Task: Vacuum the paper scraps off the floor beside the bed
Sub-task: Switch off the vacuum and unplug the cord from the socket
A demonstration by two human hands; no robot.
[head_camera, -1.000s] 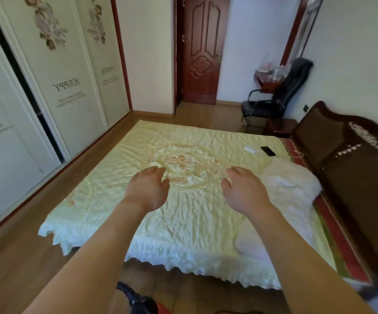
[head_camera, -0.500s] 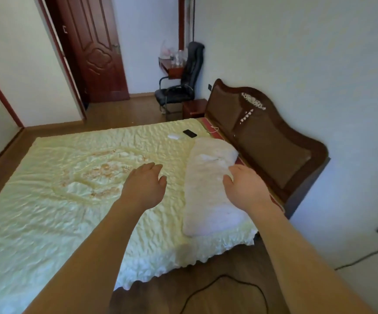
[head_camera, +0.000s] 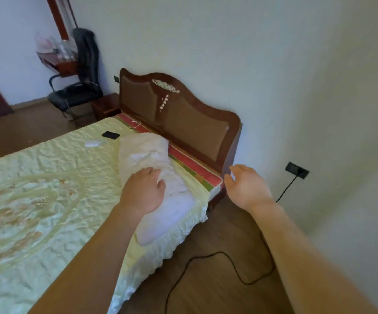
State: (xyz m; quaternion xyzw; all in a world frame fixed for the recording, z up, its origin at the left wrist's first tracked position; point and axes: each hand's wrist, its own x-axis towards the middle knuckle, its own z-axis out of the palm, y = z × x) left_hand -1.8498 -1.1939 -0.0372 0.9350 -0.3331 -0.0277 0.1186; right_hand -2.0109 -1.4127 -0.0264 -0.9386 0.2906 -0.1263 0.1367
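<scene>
Both arms are stretched out in front, bare forearms coming in from the bottom of the head view. The left hand is palm down with the fingers loosely curled, right over the white bundle of bedding that lies along the top of the bed by the headboard. It isn't gripping anything, and I honestly can't tell if it's resting on the bundle or just floating above it. The right hand hangs out past the bed's corner, over the floor, with relaxed fingers and the thumb spread off to the side, empty too. That wood floor runs between the bed edge and the wall, and a black cord loops across it, going up to a wall socket – any paper bits down there are too small for me to pick out. There's a phone on the bedspread farther up, and a black chair in the far corner.
</scene>
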